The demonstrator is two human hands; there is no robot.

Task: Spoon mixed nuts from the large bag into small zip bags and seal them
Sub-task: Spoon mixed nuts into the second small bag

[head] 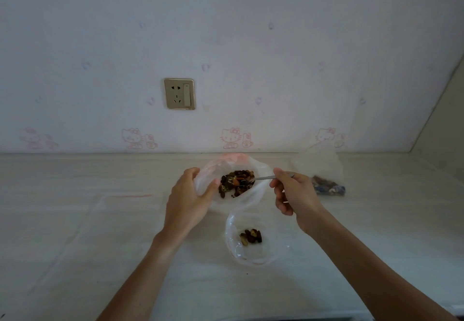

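Left hand [190, 195] grips the rim of the big bag [253, 195] on the desk [100, 232]; right hand [293, 192] pinches the spoon [266, 177], its bowl in the nuts [236, 182]. Small bag [236, 250] lies open just in front, few nuts inside.

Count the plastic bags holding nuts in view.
3. Large clear plastic bag gripped by left hand; small clear zip bag nearest the camera; another clear bag far right. Others may lie out of frame.
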